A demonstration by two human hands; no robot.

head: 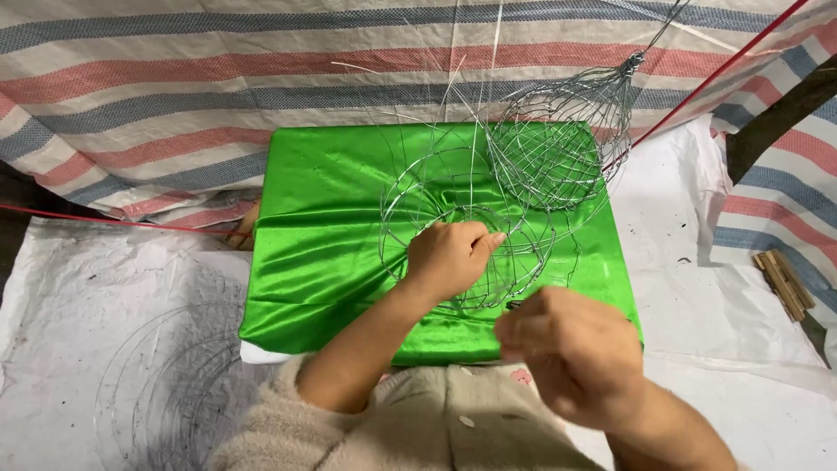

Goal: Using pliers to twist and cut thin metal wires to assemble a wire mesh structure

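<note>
Wire basket (pixel 462 231) on green cloth (pixel 331 235): left hand (pixel 449 257) pinches it, right hand's (pixel 571 353) grip unclear.

Left hand (pixel 449 255) reaching forward, fingers pinched in a grip, right hand (pixel 571 349) nearer, loosely curled, blurred

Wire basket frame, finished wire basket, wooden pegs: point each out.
wire basket frame (pixel 532 253), head view, right rim wires.
finished wire basket (pixel 558 148), head view, meshed side.
wooden pegs (pixel 787 283), head view, middle of bundle.
</note>
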